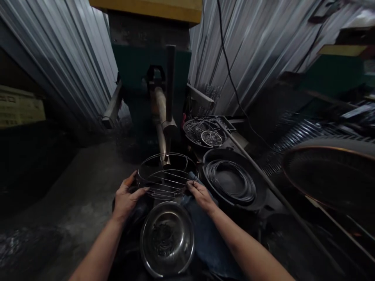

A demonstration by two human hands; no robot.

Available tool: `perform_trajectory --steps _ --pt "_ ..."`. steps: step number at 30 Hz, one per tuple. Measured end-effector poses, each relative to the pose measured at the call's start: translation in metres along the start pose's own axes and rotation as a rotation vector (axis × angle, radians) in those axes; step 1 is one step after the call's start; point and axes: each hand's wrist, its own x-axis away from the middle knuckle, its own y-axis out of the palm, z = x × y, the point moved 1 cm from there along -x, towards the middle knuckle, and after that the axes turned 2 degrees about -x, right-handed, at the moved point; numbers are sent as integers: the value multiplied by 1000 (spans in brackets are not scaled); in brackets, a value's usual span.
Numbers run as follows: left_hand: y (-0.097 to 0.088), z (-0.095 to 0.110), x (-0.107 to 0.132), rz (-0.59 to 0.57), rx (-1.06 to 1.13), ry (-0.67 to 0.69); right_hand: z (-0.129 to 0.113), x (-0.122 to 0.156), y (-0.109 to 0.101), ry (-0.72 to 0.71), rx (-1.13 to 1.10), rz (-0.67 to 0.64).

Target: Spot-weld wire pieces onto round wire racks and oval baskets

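Note:
A round wire rack (164,183) with thin parallel bars and a ring rim is held up in front of me. My left hand (127,197) is closed on its left edge, thumb lying over the near side. On the opposite edge, my right hand (199,193) pinches the wire between thumb and fingers. The far part of the rack reaches the tip of the lower machine arm (165,160); whether they touch I cannot tell. Just below the rack, a shiny metal bowl (183,238) sits at my lap with small dark pieces in its bottom.
The green machine (131,70) stands straight ahead against corrugated metal walls (249,50). To the right are a dark basin (209,156) with wire rings (250,187), a container of wire parts (190,134), a long rod (258,168) and a large round tray (328,175).

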Motion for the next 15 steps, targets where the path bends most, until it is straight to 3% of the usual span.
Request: perform_trajectory --steps 9,15 --pt "4 -21 -12 -65 -8 -18 19 -4 0 98 39 -21" --pt "-1 -12 -16 -54 -5 10 6 0 2 136 42 23"
